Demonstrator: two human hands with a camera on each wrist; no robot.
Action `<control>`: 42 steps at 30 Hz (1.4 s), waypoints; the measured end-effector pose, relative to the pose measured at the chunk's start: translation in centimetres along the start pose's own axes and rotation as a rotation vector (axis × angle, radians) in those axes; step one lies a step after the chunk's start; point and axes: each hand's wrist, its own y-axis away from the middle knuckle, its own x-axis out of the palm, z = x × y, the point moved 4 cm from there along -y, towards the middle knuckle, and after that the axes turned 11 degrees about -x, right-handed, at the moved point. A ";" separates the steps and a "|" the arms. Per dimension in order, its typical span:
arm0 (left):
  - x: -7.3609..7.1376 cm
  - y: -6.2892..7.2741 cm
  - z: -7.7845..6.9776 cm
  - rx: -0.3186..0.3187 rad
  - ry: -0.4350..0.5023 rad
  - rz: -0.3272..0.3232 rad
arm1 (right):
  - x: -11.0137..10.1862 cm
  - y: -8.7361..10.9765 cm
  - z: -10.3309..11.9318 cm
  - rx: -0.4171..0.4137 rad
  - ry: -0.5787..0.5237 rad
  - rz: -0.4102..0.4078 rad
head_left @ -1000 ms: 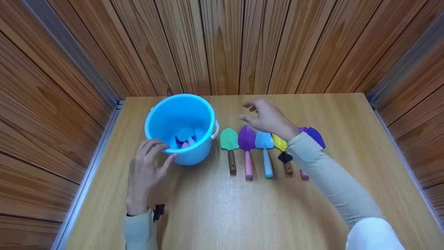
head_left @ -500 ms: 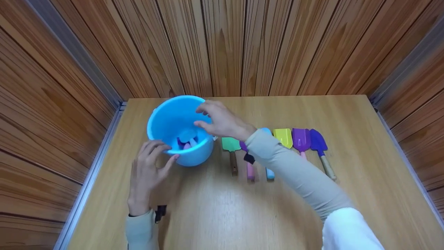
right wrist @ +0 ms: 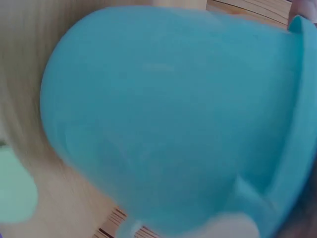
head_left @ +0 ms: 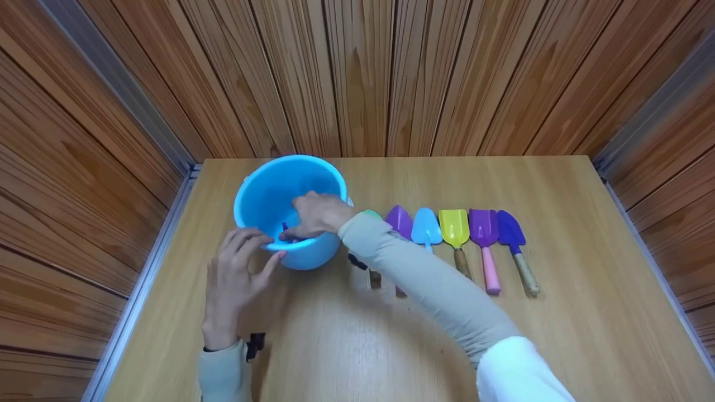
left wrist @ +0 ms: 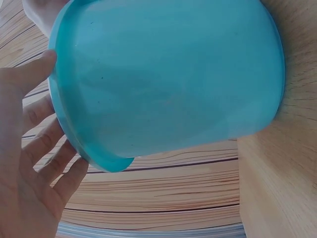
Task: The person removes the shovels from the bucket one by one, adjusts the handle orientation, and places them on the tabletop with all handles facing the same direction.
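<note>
A light blue bucket (head_left: 310, 258) stands upright on the left of the table. At its near left rim, my left hand (head_left: 232, 285) holds on, thumb outside and fingers over the edge. In the left wrist view that thumb and several fingertips touch the rim. Inside the bucket's mouth is my right hand (head_left: 321, 213), reaching over the right side. Its fingertips are mostly hidden, so I cannot tell whether they hold anything. A small purple piece (head_left: 285, 226) shows beside its thumb. The right wrist view is filled by the bucket's outer wall (right wrist: 173, 109).
Toy shovels lie in a row right of the bucket: green (head_left: 371, 213), purple (head_left: 399, 219), light blue (head_left: 426, 224), yellow (head_left: 454, 226), purple with a pink handle (head_left: 484, 226), and dark blue (head_left: 510, 229). My right sleeve covers several handles. Wooden walls (head_left: 357, 78) enclose the table.
My right hand has travelled left, from above the shovels to the bucket's right rim, then down inside it. The left hand has stayed at the rim. More shovels on the right are uncovered.
</note>
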 end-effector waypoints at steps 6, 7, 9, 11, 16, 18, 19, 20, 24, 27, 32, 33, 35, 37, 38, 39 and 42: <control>0.1 -0.1 0.0 0.015 0.009 -0.006 | 0.7 -1.4 -0.2 0.101 -0.145 0.155; 0.1 -0.1 0.0 0.017 0.009 -0.007 | 0.7 -1.6 -0.3 0.114 -0.172 0.176; 0.1 -0.1 0.0 0.021 0.007 -0.009 | 0.7 -1.9 -0.4 0.144 -0.219 0.204; 0.0 -0.1 0.0 0.020 0.005 -0.012 | 0.7 -2.2 -0.5 0.170 -0.260 0.211; -0.1 -0.1 0.0 0.018 0.003 -0.025 | 0.4 -2.7 -0.6 0.207 -0.287 0.206; -0.1 0.0 0.0 0.018 0.000 -0.024 | 0.3 -2.8 -0.7 0.215 -0.266 0.204; -0.1 0.0 0.0 0.018 -0.002 -0.022 | 0.2 -2.8 -0.7 0.219 -0.254 0.206; -0.1 0.0 0.0 0.017 -0.004 -0.019 | 0.2 -2.9 -0.7 0.219 -0.245 0.213; -0.1 0.0 0.0 0.004 0.000 -0.010 | 0.2 -3.1 -0.9 0.240 -0.275 0.211; 0.0 0.1 0.1 0.000 0.009 -0.011 | 0.3 -3.3 -1.0 0.248 -0.294 0.202; 0.1 0.2 0.0 0.004 0.009 -0.013 | 0.0 -3.0 -0.9 0.258 -0.295 0.202; 0.1 0.2 0.0 0.005 0.009 -0.015 | -0.1 -2.9 -0.8 0.262 -0.301 0.200; 0.1 0.2 0.1 0.005 0.011 -0.016 | -0.4 -2.7 -0.6 0.263 -0.319 0.193; 0.1 0.2 0.1 0.003 0.012 -0.015 | -0.7 -2.5 -0.4 0.257 -0.342 0.187; 0.1 0.1 0.1 0.002 0.015 -0.014 | -1.0 -2.4 -0.2 0.259 -0.357 0.182; 0.1 0.1 0.2 0.000 0.015 -0.012 | -1.2 -2.2 -0.2 0.262 -0.370 0.177; 0.0 0.1 0.1 -0.001 0.012 -0.005 | -2.0 -1.9 0.1 0.260 -0.395 0.170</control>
